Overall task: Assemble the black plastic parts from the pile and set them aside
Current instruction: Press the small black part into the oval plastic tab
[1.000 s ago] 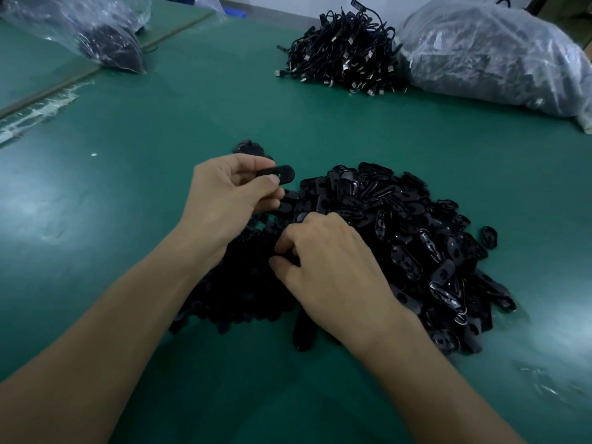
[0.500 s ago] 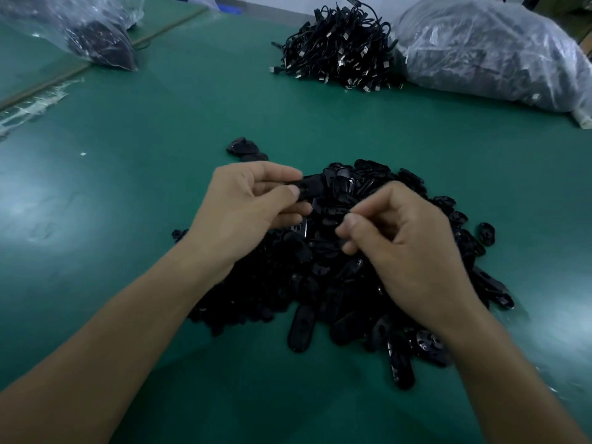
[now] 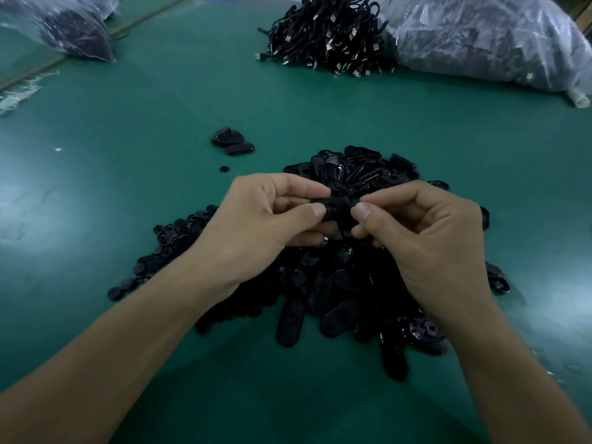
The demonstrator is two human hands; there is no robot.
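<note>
A big pile of black plastic parts (image 3: pixel 352 283) lies on the green table (image 3: pixel 160 123) in front of me. Above the pile, my left hand (image 3: pixel 266 219) pinches one end of an oval black part (image 3: pixel 339 208) between thumb and forefinger. My right hand (image 3: pixel 423 229) pinches at its other end, fingers curled; whether it holds a second small piece I cannot tell. A few black parts (image 3: pixel 232 141) lie set aside beyond the pile at the left, with a tiny round piece (image 3: pixel 223 169) near them.
A heap of black cables with metal plugs (image 3: pixel 330 33) sits at the back. A large clear plastic bag of dark parts (image 3: pixel 487 40) lies at the back right, a smaller bag (image 3: pixel 70 30) at the back left. Plastic scraps (image 3: pixel 19 94) lie at the left edge.
My right hand rose from the pile and came to meet my left hand. Both hands now pinch the same black part above the pile.
</note>
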